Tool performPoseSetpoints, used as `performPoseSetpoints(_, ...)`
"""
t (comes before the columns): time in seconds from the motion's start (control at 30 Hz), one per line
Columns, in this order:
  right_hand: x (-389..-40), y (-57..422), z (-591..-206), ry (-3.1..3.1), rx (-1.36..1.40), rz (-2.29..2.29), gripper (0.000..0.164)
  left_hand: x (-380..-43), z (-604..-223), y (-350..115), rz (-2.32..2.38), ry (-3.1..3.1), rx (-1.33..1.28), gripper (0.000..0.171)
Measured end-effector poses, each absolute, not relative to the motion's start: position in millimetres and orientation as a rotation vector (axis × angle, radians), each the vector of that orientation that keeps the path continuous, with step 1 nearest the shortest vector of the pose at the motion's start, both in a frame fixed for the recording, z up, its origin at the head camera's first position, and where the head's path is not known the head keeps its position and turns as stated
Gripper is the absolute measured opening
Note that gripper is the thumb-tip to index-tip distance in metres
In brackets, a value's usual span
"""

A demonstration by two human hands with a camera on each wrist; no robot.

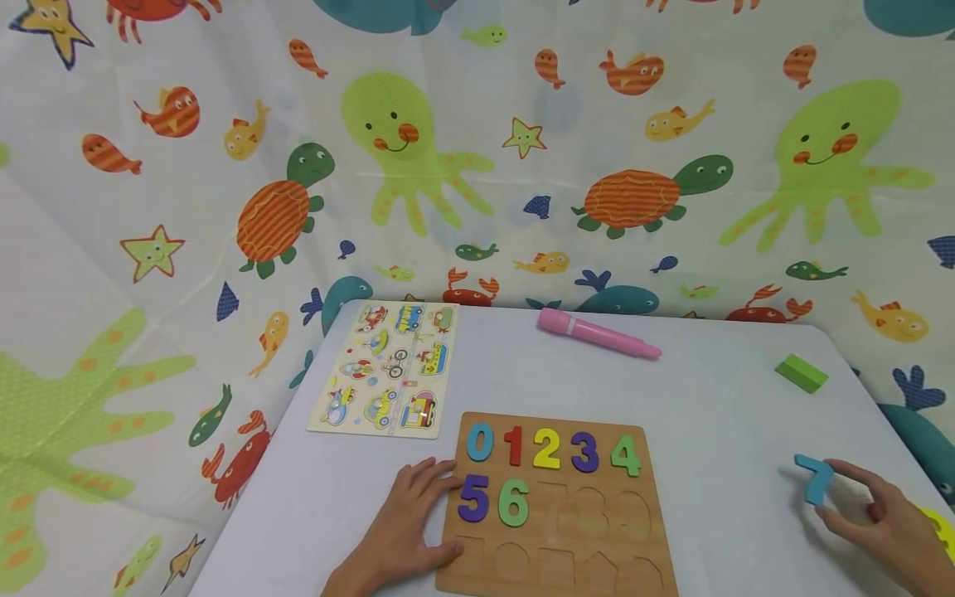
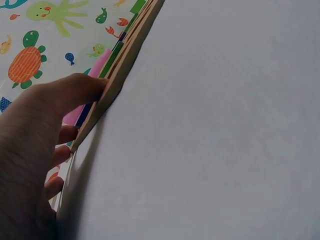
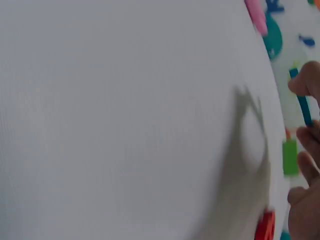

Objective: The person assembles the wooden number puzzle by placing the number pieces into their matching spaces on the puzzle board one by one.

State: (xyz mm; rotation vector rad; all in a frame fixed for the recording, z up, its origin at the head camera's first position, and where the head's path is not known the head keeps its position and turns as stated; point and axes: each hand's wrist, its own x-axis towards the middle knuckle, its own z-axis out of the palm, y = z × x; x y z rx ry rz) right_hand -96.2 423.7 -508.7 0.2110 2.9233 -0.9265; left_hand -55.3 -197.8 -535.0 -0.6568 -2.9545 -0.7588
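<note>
Brown wooden-looking number board (image 1: 552,541) has its far row filled and its middle row partly so. Seven thick numerals appear seated: blue 0 (image 1: 472,442), red 1 (image 1: 516,446), yellow 2 (image 1: 548,463), purple 3 (image 1: 593,452) and green 4 (image 1: 632,456) in the far row, then purple 5 (image 1: 472,493) and light green 6 (image 1: 504,502) in the middle one. Three numeral recesses (image 1: 593,512) right of the 6 are bare, as are five shape recesses (image 1: 556,572) along the board's near side, so I judge the filling just under half done.

Sky-blue flat numeral 7 (image 1: 820,479) is well to the right of the board, pinched between thumb and finger of the right hand (image 1: 880,518). The left hand (image 1: 403,524) rests at the board's left edge, thumb and fingers spread apart. Farther right of the board is a bright yellow piece (image 1: 940,529), partly cut off (which shape, I cannot tell). Beyond the board to its right lies a green rectangular block (image 1: 802,373); whether it fits a recess is unclear.
</note>
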Motion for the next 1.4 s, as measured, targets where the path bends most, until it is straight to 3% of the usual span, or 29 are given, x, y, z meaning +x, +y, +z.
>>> performPoseSetpoints(0.13, -99, 380, -503, 2.839, 0.317, -0.959, 0.086, -56, -537, -198, -0.745, -2.935, -0.665, 0.074)
performPoseSetpoints(0.27, -98, 334, -498, 2.841, 0.264, -0.973, 0.088, -56, -539, -199, -0.752, -2.908, -0.683, 0.072)
performPoseSetpoints(0.53, -78, 244, -506, 3.035, -0.144, -1.242, 0.073, -57, -534, -198, -0.76, -2.932, -0.678, 0.074)
performPoseSetpoints(0.67, -67, 209, -515, 3.024, -0.37, -1.384, 0.073, -57, -532, -198, -0.762, -2.95, -0.674, 0.074)
performPoseSetpoints(0.77, -61, 187, -517, 2.947, -0.384, -1.464, 0.075, -56, -531, -198, -0.765, -2.961, -0.668, 0.074)
performPoseSetpoints(0.97, -60, 157, -521, 2.91, -0.343, -1.419, 0.072, -55, -532, -198, -0.759, -2.972, -0.66, 0.074)
performPoseSetpoints(1.4, -66, 134, -538, 3.031, -0.531, -1.198, 0.068, -57, -533, -200, -0.744, -2.951, -0.68, 0.074)
